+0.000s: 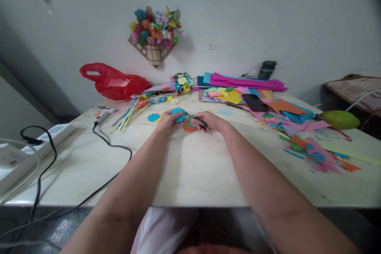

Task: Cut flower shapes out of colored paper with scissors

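A blue paper flower (177, 115)
Left hand (168, 120) pinches the flower; right hand (212, 120) curls fingers round scissors (200, 120) at three o'clock.

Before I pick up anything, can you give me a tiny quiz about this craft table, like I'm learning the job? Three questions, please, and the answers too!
1. Which hand is holding the scissors?
2. True or false: in the picture, the red bag is to the left of the phone.
3. What colour is the paper flower in the left hand? A) pink B) blue C) white

Key:
1. The right hand.
2. True.
3. B, blue.
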